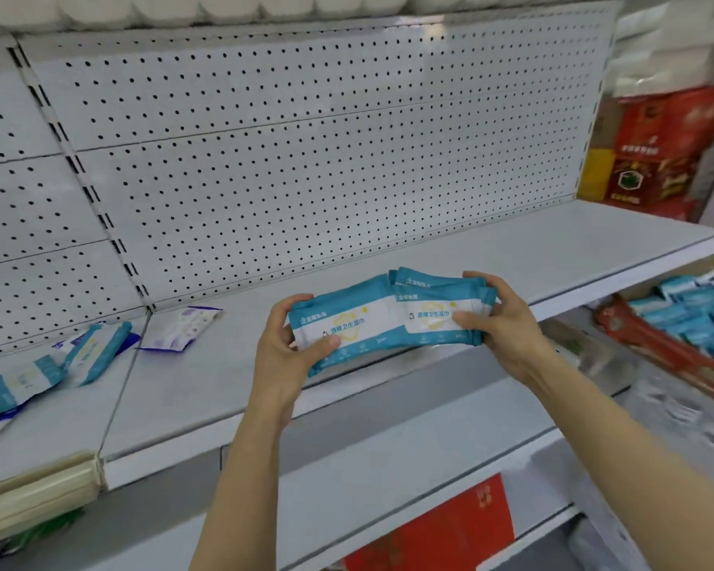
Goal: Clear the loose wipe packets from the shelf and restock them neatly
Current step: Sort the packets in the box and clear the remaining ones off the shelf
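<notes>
I hold a bunch of teal-and-white wipe packets [388, 319] in both hands, just above the front edge of the white shelf [512, 249]. My left hand [283, 348] grips the left end of the bunch, thumb on top. My right hand [497, 319] grips the right end. More loose packets lie on the shelf to the left: a purple-and-white packet [180, 329] near the pegboard, and teal packets [95, 352] [17, 383] further left.
A white pegboard [306, 150] backs the shelf. A red tray [672, 352] filled with teal packets sits lower right. Red boxes [656, 154] stand at the shelf's far right end. Cream packs [34, 492] hang over the lower left edge.
</notes>
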### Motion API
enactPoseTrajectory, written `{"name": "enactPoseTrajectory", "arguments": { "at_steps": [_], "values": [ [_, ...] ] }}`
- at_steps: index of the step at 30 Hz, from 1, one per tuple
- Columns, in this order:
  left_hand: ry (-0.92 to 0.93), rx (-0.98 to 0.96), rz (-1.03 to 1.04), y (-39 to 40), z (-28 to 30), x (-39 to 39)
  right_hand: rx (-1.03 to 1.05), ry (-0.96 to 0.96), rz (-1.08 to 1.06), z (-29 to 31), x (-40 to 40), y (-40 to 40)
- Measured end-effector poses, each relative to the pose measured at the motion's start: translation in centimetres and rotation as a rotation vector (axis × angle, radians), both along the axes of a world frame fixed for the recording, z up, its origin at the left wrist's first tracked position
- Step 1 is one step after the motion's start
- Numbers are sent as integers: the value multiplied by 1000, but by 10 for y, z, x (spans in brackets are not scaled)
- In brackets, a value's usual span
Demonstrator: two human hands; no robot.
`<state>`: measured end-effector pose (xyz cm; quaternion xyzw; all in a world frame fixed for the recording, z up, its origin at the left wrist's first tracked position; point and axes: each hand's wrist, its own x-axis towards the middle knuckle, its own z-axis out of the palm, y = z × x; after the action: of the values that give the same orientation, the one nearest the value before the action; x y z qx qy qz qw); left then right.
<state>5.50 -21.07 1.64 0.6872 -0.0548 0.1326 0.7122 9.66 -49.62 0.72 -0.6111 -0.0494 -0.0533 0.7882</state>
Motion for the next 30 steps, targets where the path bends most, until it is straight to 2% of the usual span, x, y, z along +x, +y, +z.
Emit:
{"name": "enactPoseTrajectory", "arguments": {
  "at_steps": [15,23,30],
  "values": [
    [44,-38,-189,-227,-25,-86,79,102,-245,-40,-160,-229],
    [63,-46,-294,-358,-39,-73,28,120,-401,-52,-198,-336],
    [85,-27,-401,-464,-48,-40,34,135,-500,-56,-188,-433]
  ]
}}
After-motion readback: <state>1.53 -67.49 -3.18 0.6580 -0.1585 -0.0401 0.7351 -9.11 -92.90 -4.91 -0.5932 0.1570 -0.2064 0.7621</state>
